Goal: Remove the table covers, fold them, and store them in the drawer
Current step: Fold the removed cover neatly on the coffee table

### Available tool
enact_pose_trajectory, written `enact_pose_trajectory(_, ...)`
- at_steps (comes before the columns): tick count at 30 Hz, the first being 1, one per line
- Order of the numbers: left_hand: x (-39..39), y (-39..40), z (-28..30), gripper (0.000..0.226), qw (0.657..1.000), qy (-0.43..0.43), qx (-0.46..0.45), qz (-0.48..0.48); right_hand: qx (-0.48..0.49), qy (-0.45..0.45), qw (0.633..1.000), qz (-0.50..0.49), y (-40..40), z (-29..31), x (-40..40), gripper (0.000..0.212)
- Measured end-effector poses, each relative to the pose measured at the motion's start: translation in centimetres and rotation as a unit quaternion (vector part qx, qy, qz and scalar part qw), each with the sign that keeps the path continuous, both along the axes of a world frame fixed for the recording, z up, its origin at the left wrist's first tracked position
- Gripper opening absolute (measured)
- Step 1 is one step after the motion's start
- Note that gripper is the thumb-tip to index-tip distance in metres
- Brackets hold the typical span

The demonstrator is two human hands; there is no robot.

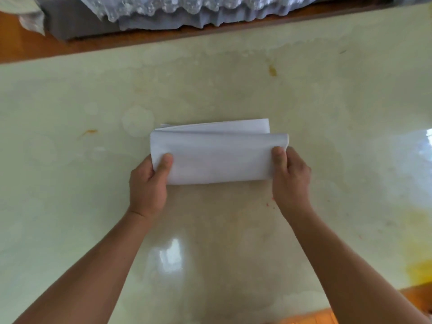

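Note:
A white table cover (219, 155), folded into a thick rectangle of several layers, is at the middle of the view over a pale glossy tabletop (233, 85). My left hand (149, 183) grips its left end, thumb on top and fingers hidden underneath. My right hand (291, 176) grips its right end the same way. The top layer curls over the far layers, whose edges show at the back. No drawer is in view.
The stained, shiny tabletop spreads wide on all sides. Along its far edge runs a brown wooden strip (70, 45), with crumpled clear plastic wrap (187, 8) and grey material behind it. Orange wood (311, 316) shows at the near right corner.

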State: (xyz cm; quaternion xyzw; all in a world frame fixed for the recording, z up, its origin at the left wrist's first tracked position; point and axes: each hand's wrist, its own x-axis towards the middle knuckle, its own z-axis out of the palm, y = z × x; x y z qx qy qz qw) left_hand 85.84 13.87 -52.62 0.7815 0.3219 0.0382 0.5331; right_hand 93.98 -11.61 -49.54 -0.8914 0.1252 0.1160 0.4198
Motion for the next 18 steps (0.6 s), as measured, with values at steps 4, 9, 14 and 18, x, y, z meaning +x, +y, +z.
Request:
enact_pose_trajectory(4,1.6,-1.1,0.1,0.053,0.998,0.003,0.005,0.057,-0.059,0.071,0.996,-0.015,1.4,-0.1,2.4,0.051)
enact_pose_trajectory(9,1.7,-2.3,0.7,0.027,0.995,-0.032,-0.039,0.09,-0.141,0.093,0.986,-0.006,2.6,-0.2,2.6,0.051)
enact_pose_trajectory(14,1.5,-2.9,0.7,0.021,0.992,-0.023,-0.028,0.125,-0.163,0.109,0.981,0.007,2.5,-0.4,3.6,0.048)
enact_pose_trajectory(18,2.7,-2.8,1.0,0.028,0.988,0.034,0.066,0.136,-0.153,0.14,0.978,-0.002,2.6,-0.5,4.8,0.045)
